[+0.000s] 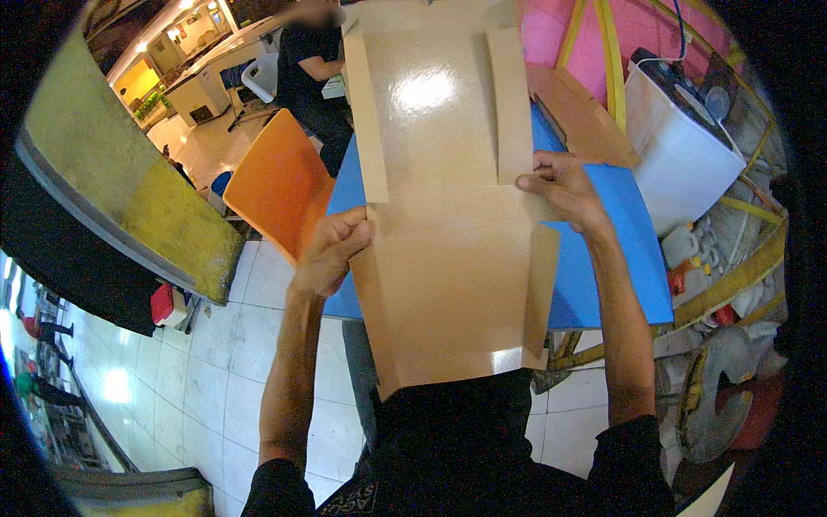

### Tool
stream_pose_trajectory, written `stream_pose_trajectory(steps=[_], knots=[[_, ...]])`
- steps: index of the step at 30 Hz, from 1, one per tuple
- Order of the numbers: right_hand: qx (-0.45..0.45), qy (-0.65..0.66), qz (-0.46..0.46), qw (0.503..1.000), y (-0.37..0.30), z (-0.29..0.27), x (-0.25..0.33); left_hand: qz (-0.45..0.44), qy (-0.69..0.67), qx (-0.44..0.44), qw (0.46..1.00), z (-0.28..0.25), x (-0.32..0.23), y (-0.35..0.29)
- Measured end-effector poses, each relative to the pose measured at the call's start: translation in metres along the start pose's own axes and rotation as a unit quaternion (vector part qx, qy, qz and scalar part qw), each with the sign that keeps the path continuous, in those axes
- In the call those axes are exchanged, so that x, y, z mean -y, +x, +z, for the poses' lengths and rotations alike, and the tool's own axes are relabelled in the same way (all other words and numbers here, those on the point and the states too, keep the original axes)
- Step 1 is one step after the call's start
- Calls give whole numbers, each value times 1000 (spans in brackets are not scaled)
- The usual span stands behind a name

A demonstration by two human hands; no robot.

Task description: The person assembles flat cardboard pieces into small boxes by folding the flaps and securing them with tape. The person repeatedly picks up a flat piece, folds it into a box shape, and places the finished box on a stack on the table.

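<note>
A long brown cardboard box blank [448, 267] with a glossy inner face is spread out in front of me, its side flaps partly raised. Its near end reaches my dark shirt, and its far end runs past the top of the view. My left hand [334, 246] pinches the left edge near the middle crease, fingers closed. At the same crease on the right, my right hand [564, 191] grips the edge between thumb and curled fingers. Beneath the blank lies a blue tabletop [603, 258].
An orange chair [280, 181] stands at the table's left. More folded brown cardboard [586, 116] lies at the far right, beside a white washing machine [680, 142]. A person [312, 77] in dark clothes sits beyond the table. A yellow-green pillar [112, 164] rises on the left.
</note>
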State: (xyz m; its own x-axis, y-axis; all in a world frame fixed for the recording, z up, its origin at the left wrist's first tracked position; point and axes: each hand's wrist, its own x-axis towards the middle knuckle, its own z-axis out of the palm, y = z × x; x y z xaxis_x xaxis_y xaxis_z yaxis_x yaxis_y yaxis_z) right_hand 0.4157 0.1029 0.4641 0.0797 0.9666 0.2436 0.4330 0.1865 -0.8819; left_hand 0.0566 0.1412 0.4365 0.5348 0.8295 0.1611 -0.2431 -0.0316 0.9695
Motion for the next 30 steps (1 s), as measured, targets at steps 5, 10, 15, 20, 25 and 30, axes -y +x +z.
stream_pose_trajectory(steps=[5,10,15,20,25,30], knots=[[59,250,140,956,-7,3,-9,-30,63,-71,995,-8,28,14],[130,421,190,877,-54,7,-32,-42,18,-140,989,1,57,13],[84,246,198,945,-62,39,-85,-130,1,-106,986,10,56,12],[8,202,257,945,-60,40,-94,-158,-3,111,981,0,43,6],[62,258,251,931,-64,32,-90,-147,86,-5,985,-7,82,4],[50,169,239,955,-64,42,-90,-132,181,-43,974,-27,115,11]])
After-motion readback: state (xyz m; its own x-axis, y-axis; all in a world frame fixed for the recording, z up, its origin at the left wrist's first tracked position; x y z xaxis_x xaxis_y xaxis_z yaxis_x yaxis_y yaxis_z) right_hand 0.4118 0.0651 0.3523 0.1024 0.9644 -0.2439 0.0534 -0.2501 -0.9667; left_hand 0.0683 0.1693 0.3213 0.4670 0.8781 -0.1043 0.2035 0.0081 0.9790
